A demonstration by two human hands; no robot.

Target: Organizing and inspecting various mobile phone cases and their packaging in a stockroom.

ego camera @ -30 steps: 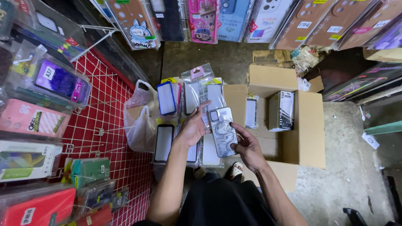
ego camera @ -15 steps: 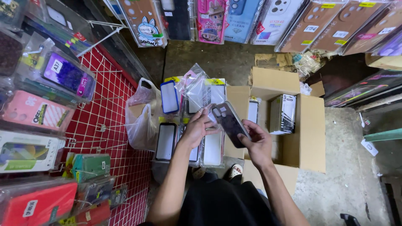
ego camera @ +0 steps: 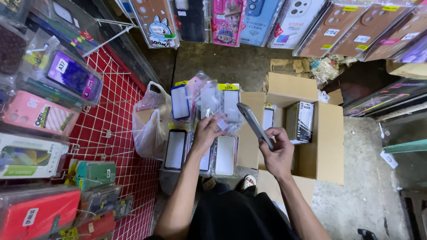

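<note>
The right hand (ego camera: 276, 153) pinches a grey phone case (ego camera: 254, 124) edge-on — the case juts toward eleven o'clock from its fingers. The left hand (ego camera: 208, 131) grips a packaged clear case (ego camera: 221, 116) over the cardboard box (ego camera: 327, 142).

A phone-accessory shop: packaged phone cases (ego camera: 40, 113) hang on a red wire rack (ego camera: 118, 133) beside stock cartons (ego camera: 320, 133).

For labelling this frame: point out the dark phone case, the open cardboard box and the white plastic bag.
dark phone case (ego camera: 254, 124), head view, middle of its edge.
open cardboard box (ego camera: 329, 142), head view, right wall.
white plastic bag (ego camera: 149, 129), head view, front side.
</note>
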